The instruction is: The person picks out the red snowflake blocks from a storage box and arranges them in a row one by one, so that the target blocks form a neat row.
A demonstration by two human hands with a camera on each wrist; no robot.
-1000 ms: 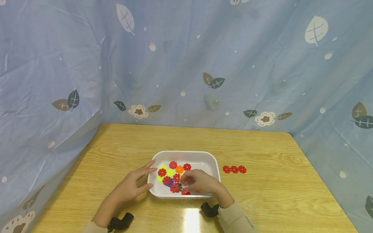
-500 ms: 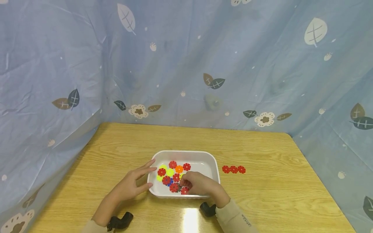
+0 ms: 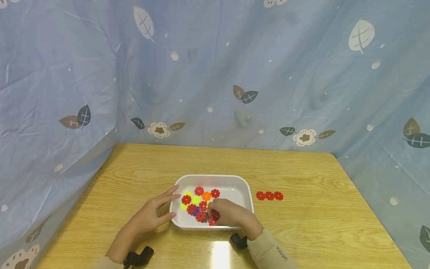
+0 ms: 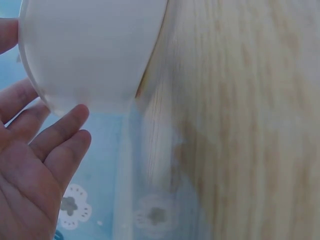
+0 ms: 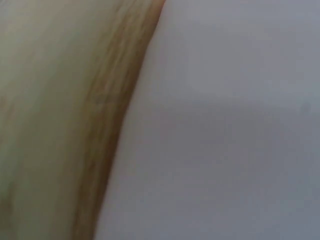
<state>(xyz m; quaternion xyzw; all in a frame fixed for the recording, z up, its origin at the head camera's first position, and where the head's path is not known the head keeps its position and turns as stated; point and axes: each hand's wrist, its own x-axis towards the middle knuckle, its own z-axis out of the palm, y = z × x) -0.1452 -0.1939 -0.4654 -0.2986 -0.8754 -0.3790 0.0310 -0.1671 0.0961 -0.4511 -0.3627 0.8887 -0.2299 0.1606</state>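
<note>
A white plastic tray [image 3: 211,228] stands on the table, holding loose notched plastic snowflake discs. Among them are several red discs [image 3: 186,199], yellow discs [image 3: 196,200], an orange disc [image 3: 206,196], and partly covered blue and dark ones. My left hand [image 3: 147,215] is at the tray's left end, fingers spread along the rim; in the left wrist view, the hand [image 4: 30,170] has its fingertips at the tray's outer wall [image 4: 95,55]. Inside the tray, my right hand [image 3: 231,215] points down with bent fingers among the discs. I cannot tell whether it pinches one, as its fingertips are hidden.
To the tray's right, three red discs [image 3: 269,195] lie in a row on the wooden table [image 3: 312,209]. A blue patterned curtain [image 3: 208,74] hangs behind and at both sides. The right wrist view is blurred, with the tray's pale wall [image 5: 210,125] filling most of it.
My right hand has lowered slightly into the tray and its fingers have drawn closer together, covering an orange disc seen earlier. The left hand stays at the rim.
</note>
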